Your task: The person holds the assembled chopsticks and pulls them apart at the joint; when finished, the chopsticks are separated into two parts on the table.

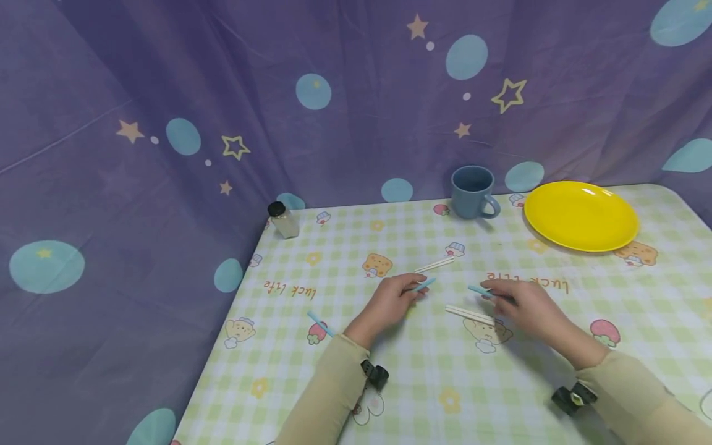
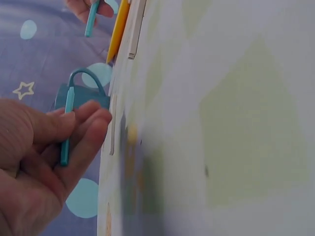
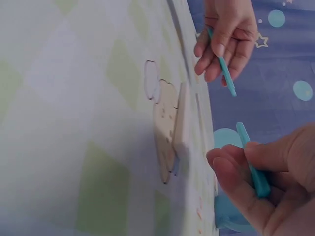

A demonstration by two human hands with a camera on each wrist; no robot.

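Note:
My left hand [image 1: 390,304] pinches a short, slim light-blue stick [image 1: 425,285] between thumb and fingers, just above the table. In the left wrist view that stick [image 2: 69,101] lies across the fingers. Opposite, my right hand [image 1: 523,301] pinches a similar light-blue stick [image 1: 479,290]; the right wrist view shows this stick [image 3: 255,172] under the thumb. The two sticks point toward each other with a gap between them. A further light-blue stick [image 1: 319,322] lies beside the left forearm, partly hidden by the sleeve. White grooved bars lie near the hands, one behind [image 1: 435,265] and one between them [image 1: 467,314].
A blue mug [image 1: 471,193] stands at the table's back edge, with a yellow plate [image 1: 581,216] to its right. In the back left corner is a small jar [image 1: 285,221] with a black lid. A patterned cloth [image 1: 411,383] covers the table; a purple curtain [image 1: 356,142] hangs behind.

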